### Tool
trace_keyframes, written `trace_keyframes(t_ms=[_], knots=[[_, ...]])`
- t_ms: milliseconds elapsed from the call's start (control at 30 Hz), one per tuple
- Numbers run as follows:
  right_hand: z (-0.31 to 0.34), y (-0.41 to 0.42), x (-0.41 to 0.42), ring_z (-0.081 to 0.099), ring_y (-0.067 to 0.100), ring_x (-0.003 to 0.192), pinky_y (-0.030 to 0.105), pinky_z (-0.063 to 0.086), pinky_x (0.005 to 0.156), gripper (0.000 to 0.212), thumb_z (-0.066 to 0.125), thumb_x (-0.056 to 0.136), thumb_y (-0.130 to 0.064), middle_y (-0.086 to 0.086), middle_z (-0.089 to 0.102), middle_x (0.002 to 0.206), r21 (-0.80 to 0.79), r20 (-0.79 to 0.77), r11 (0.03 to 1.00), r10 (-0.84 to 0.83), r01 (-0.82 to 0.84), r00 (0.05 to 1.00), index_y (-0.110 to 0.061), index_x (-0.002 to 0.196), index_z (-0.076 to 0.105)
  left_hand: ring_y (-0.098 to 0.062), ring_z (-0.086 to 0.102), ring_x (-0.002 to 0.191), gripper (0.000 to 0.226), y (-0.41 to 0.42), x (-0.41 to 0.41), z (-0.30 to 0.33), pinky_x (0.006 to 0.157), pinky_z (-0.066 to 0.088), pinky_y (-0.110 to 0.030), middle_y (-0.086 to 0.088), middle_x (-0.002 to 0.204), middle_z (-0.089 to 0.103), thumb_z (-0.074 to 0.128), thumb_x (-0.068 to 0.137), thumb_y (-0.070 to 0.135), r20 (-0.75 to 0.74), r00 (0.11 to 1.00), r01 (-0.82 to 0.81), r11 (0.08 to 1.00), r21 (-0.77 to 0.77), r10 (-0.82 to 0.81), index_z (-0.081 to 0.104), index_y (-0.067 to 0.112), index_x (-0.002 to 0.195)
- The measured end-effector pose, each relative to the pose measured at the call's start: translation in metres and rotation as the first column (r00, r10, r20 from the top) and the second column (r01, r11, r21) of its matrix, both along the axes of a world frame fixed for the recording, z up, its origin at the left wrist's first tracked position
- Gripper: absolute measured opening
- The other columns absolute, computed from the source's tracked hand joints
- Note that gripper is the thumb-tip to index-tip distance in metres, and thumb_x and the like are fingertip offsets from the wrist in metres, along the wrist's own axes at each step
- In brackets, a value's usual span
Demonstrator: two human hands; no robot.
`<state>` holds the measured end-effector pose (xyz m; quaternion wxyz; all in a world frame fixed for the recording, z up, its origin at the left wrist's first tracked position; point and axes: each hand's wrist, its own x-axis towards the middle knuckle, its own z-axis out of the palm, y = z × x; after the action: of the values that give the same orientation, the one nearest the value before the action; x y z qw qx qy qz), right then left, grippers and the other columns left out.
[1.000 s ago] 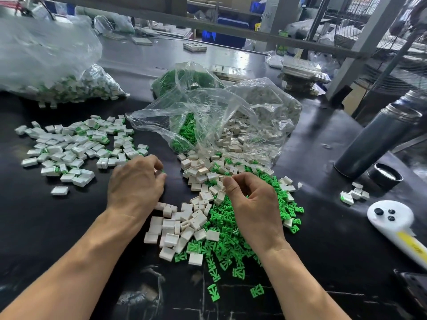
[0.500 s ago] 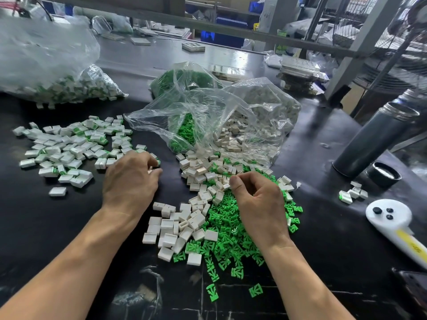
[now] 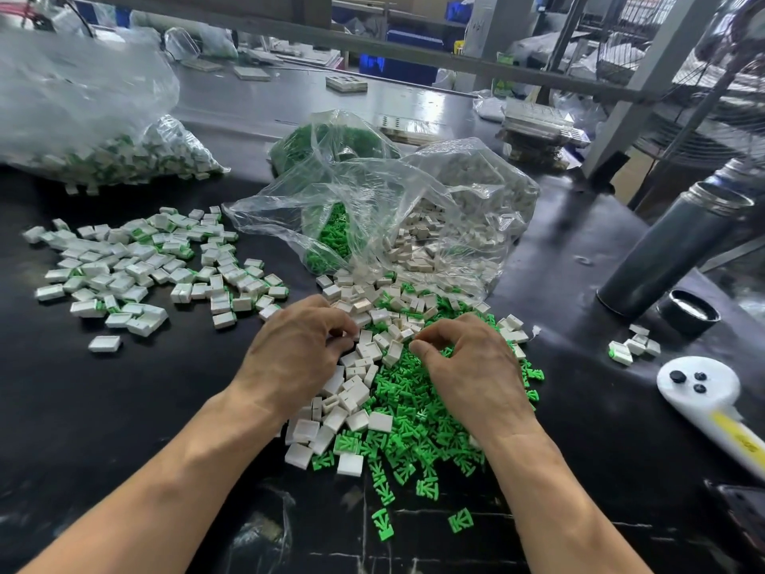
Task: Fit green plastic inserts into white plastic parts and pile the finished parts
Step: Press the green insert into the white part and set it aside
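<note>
- Green inserts [image 3: 418,432]: loose heap on the black table [image 3: 124,408], nearest the viewer, a few strays in front.
- White parts [image 3: 356,391]: heap touching the inserts' left side.
- Left hand [image 3: 289,354]: palm down on the white parts, fingers curled; whether it grips one, cannot tell.
- Right hand [image 3: 472,366]: over the inserts, fingers curled, thumb meeting fingertip; contents hidden.
- Finished parts [image 3: 136,267]: spread pile, left.
- Clear bag [image 3: 393,209]: open, behind the heaps.
- Flask [image 3: 679,250]: far right.
</note>
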<state>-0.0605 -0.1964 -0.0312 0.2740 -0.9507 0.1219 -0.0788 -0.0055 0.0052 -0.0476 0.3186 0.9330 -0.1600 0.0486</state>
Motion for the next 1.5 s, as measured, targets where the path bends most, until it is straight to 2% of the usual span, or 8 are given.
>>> trace_keyframes(t_ms=[233,533,767,900,1000,1067,1233,1500], knots=[[0.003,0.008,-0.001,0.047,0.01,0.113,0.034,0.04,0.105,0.027,0.074,0.084,-0.059,-0.014,0.054,0.108,-0.018,-0.097,0.999,0.039,-0.04,0.995,-0.042,0.105,0.073,-0.006,0.06,0.099,0.006,-0.002,0.0,0.001,0.095,0.052,-0.032,0.02,0.104,0.062,0.077,0.09,0.032,0.016,1.0,-0.026,1.0,-0.003,0.026,0.071,0.036,0.092],[0.0,0.013,0.001,0.05,0.008,0.104,0.025,0.034,0.092,0.015,0.074,0.09,-0.048,-0.016,0.055,0.102,-0.07,-0.055,0.997,0.039,-0.043,0.998,-0.036,0.095,0.069,-0.008,0.058,0.097,0.016,-0.001,0.001,0.0,0.094,0.05,-0.033,0.02,0.099,0.058,0.074,0.092,0.034,-0.007,1.0,-0.028,0.999,0.015,0.028,0.073,0.036,0.108],[0.001,0.013,0.0,0.051,0.006,0.098,0.023,0.033,0.087,0.017,0.074,0.092,-0.041,-0.02,0.051,0.094,-0.058,-0.027,0.997,0.052,-0.054,0.998,-0.033,0.091,0.059,0.006,0.053,0.089,0.009,0.0,0.0,0.003,0.087,0.048,-0.024,0.022,0.098,0.056,0.07,0.095,0.036,-0.011,1.0,-0.019,0.997,-0.077,0.018,0.066,0.04,0.101],[0.001,0.01,-0.002,0.045,0.0,0.085,0.019,0.03,0.084,0.015,0.075,0.092,-0.036,-0.025,0.042,0.083,-0.03,0.033,0.998,0.054,-0.053,0.998,-0.033,0.09,0.06,0.007,0.055,0.082,0.017,-0.001,-0.004,0.007,0.07,0.042,-0.009,0.022,0.094,0.056,0.071,0.093,0.034,-0.004,1.0,-0.001,0.993,-0.118,0.001,0.057,0.043,0.097],[0.001,0.009,-0.004,0.043,-0.013,0.08,0.018,0.035,0.08,0.014,0.075,0.092,-0.035,-0.026,0.048,0.084,0.025,0.087,0.998,0.056,-0.058,0.995,-0.033,0.091,0.062,0.013,0.057,0.081,0.019,-0.001,-0.007,0.01,0.062,0.041,-0.009,0.022,0.092,0.059,0.072,0.092,0.034,0.0,1.0,-0.003,0.987,-0.163,0.003,0.057,0.044,0.099],[0.001,0.009,-0.004,0.052,-0.007,0.082,0.022,0.045,0.081,0.011,0.075,0.092,-0.035,-0.021,0.058,0.087,0.097,0.121,0.994,0.044,-0.056,0.992,-0.032,0.093,0.065,0.018,0.056,0.081,0.018,-0.001,-0.008,0.012,0.059,0.043,-0.009,0.022,0.089,0.06,0.072,0.092,0.033,0.0,1.0,0.006,0.977,-0.213,-0.007,0.059,0.043,0.098],[0.003,0.011,-0.007,0.064,-0.004,0.08,0.008,0.048,0.067,0.01,0.077,0.091,-0.03,-0.013,0.069,0.082,0.374,0.205,0.923,0.01,-0.088,0.979,-0.031,0.089,0.068,-0.007,0.066,0.075,0.017,-0.004,-0.011,0.016,0.07,0.058,-0.026,0.015,0.085,0.069,0.076,0.091,0.027,-0.04,0.998,0.032,0.924,-0.382,-0.051,0.067,0.037,0.103],[0.001,0.016,-0.004,0.067,0.0,0.074,0.013,0.052,0.067,0.012,0.08,0.089,-0.02,-0.013,0.073,0.086,0.628,0.264,0.765,-0.035,-0.144,0.964,-0.027,0.092,0.071,-0.006,0.067,0.081,0.025,-0.01,-0.015,0.016,0.075,0.059,-0.023,0.018,0.091,0.07,0.074,0.092,0.021,-0.064,0.987,0.097,0.862,-0.497,-0.148,0.072,0.035,0.113]])
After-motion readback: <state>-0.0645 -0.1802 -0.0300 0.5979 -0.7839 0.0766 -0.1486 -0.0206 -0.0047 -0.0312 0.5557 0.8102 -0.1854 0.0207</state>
